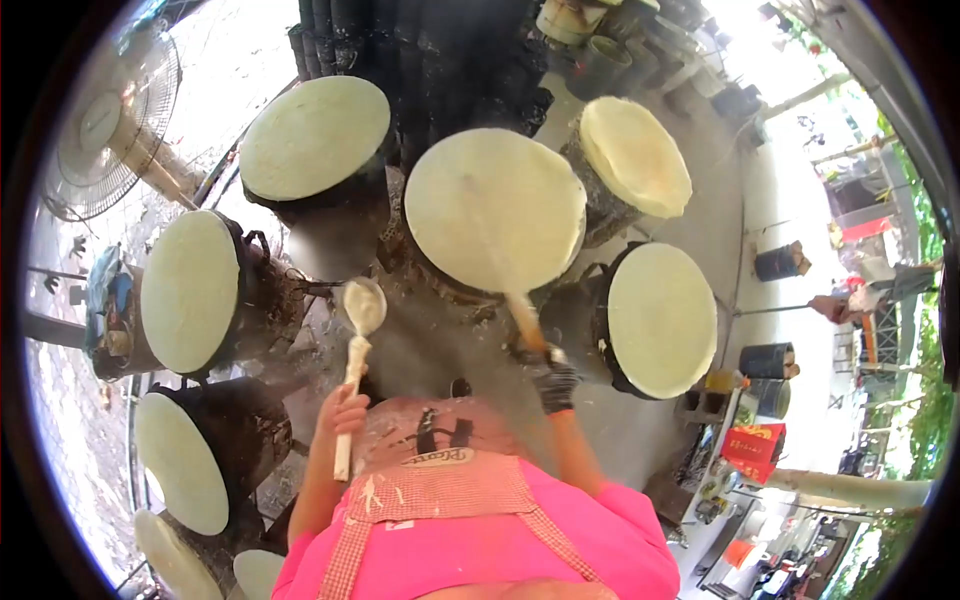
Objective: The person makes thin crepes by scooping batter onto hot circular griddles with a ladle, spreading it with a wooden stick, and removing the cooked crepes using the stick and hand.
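My left hand point(345, 410) is closed around the pale handle of a ladle point(363, 306). Batter coats the bowl and upper handle of this ladle, held over the floor. In a dark striped glove, my right hand point(552, 382) grips a wooden spatula point(525, 320). Its far part reaches over the pale, round sheet of batter point(470, 195) on the middle griddle, where its tip blends in with the sheet. I cannot tell whether the tip touches the batter. Beside it, on the right-hand back stove, another sheet point(637, 158) has a raised, uneven edge.
More sheets cover the griddles at back left point(315, 138), left point(190, 290), lower left point(182, 462) and right point(662, 320). Dark stove drums stand under them. A fan point(110, 130) is at far left. A red box point(752, 450) and dark buckets point(768, 361) are at right.
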Demonstrator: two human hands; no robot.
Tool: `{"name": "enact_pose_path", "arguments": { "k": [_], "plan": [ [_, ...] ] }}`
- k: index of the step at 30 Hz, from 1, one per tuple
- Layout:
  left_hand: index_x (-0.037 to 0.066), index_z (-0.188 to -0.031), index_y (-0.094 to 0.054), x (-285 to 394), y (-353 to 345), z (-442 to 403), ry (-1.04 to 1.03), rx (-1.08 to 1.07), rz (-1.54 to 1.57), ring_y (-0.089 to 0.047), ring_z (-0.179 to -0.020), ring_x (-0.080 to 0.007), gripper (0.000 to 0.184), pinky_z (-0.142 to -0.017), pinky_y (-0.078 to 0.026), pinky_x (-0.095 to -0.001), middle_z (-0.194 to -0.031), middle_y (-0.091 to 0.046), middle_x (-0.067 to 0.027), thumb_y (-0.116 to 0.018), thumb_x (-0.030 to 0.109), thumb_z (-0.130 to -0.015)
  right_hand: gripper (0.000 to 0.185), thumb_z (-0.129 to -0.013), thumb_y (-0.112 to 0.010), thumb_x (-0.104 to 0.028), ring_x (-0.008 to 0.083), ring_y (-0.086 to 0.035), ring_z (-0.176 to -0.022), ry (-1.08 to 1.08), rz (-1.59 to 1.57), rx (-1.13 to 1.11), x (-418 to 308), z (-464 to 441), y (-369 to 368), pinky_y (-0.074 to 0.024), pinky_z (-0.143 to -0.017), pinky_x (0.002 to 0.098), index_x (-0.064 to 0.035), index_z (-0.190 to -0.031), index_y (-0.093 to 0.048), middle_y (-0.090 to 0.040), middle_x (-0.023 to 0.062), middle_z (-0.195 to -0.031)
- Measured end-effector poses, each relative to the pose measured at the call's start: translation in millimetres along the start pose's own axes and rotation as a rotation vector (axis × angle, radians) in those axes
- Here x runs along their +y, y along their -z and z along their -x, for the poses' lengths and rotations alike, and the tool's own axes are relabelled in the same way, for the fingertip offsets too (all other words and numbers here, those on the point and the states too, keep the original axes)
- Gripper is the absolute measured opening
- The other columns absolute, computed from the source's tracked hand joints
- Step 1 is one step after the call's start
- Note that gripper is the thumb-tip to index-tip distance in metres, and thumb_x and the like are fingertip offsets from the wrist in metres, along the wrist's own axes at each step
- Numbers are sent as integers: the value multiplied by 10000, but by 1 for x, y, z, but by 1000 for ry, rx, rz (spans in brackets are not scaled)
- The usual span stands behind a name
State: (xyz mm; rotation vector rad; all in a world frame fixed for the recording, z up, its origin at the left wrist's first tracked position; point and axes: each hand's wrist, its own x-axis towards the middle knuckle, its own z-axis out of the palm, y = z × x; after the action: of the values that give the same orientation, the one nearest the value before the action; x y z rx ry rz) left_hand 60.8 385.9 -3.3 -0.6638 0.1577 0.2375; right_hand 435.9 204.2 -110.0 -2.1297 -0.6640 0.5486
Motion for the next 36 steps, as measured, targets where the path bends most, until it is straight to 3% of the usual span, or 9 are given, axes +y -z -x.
{"name": "enact_pose_path", "arguments": {
  "k": [1,3,6,9,16,19,23,29,36],
  "plan": [
    [23,-718,-409,-16,7,-7,-13,45,65,-333,-398,-125,320,-378,-333,-268,-530,-342,-35,-316,269,-900,222,-803,-578,-212,191,-564,-646,-73,-52,-2,24,4,29,-434,-604,302,-55,-959,-582,-599,110,-712],
    [-20,-1097,-452,-24,43,-14,-1,83,71,-353,-416,-112,367,-373,-331,-253,-547,-342,-37,-286,246,-907,304,-814,-513,-346,306,-569,-689,-201,479,228,-32,31,94,-437,-638,363,-87,-956,-585,-606,166,-786],
    [52,-1274,-337,-52,49,-18,-68,104,-19,-359,-417,-110,409,-370,-329,-237,-556,-340,-33,-274,225,-909,347,-802,-511,-395,326,-579,-664,-234,677,286,-1,42,142,-447,-593,409,-112,-990,-586,-608,156,-785],
    [43,-1232,-385,-71,37,-19,-118,134,-39,-362,-416,-100,381,-361,-331,-232,-552,-332,-26,-293,217,-906,361,-771,-553,-372,303,-587,-628,115,779,203,16,70,161,-458,-567,407,-114,-1022,-583,-617,141,-759],
    [72,-1203,-426,-82,18,-13,-169,121,-64,-345,-401,-98,355,-345,-307,-233,-548,-326,-19,-305,218,-903,411,-727,-594,-406,289,-597,-667,103,867,-178,23,100,194,-454,-607,419,-148,-1046,-565,-627,114,-788],
    [67,-1199,-429,-84,34,2,-200,48,-89,-343,-407,-103,358,-350,-307,-240,-552,-330,-20,-308,226,-902,447,-694,-617,-445,312,-587,-715,74,486,-34,28,85,176,-445,-639,407,-121,-998,-573,-616,141,-795],
    [96,-1096,-510,-101,35,13,-320,173,-21,-317,-386,-81,270,-322,-276,-210,-514,-306,4,-381,200,-883,296,-687,-551,-288,369,-556,-680,-71,383,14,-6,-22,143,-420,-608,436,1,-753,-563,-563,221,-679],
    [86,-1098,-500,-121,44,33,-398,152,20,-323,-384,-66,279,-320,-280,-199,-533,-322,0,-375,211,-883,292,-689,-586,-278,293,-545,-606,106,146,224,-67,-231,75,-410,-579,378,2,-771,-572,-578,191,-665],
    [91,-1107,-514,-103,53,62,-442,160,66,-318,-383,-64,285,-342,-291,-200,-526,-320,9,-390,202,-875,247,-695,-573,-257,325,-579,-817,181,544,275,-178,-314,43,-459,-714,407,-65,-850,-595,-604,172,-855]
  ]
}}
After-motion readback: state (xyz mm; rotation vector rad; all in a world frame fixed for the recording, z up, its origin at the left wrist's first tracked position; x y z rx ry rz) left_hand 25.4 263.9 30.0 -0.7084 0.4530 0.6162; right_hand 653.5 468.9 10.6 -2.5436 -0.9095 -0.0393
